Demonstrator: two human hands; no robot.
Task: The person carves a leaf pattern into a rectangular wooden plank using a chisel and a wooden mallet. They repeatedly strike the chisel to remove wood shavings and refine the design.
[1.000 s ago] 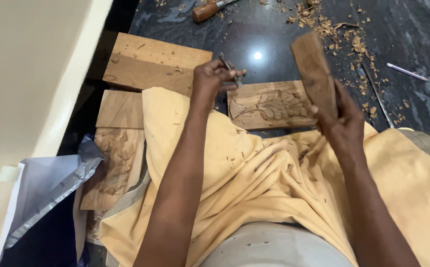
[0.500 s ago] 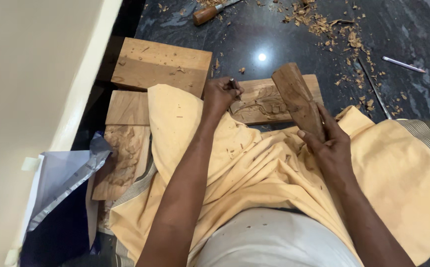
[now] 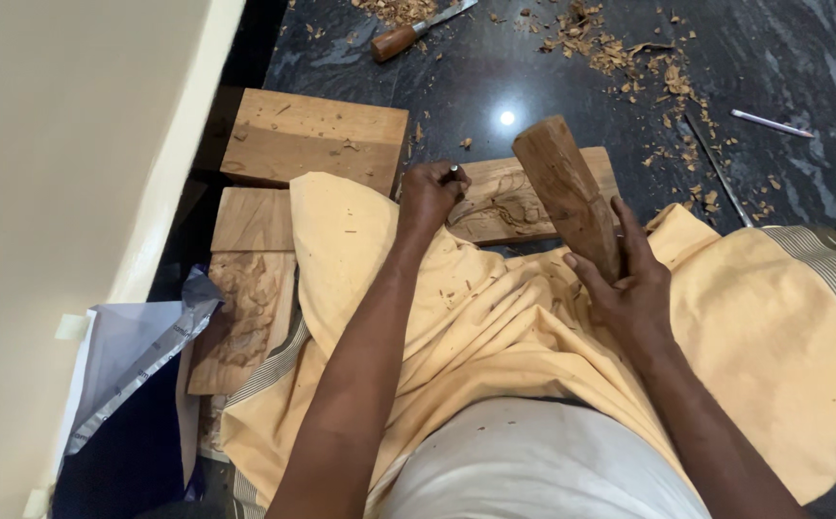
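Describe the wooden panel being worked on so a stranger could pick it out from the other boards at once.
On the dark stone floor, beyond the yellow cloth over the person's lap, lies the carved panel. The left hand presses a thin tool onto it, and the right hand holds a wooden mallet over it. Unlike the plain board to its left, its face bears relief carving.

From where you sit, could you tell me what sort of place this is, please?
Probably a woodcarver's floor workspace: a carved wooden panel lies on the dark stone floor, wood shavings are scattered about, and the right hand holds a wooden mallet.
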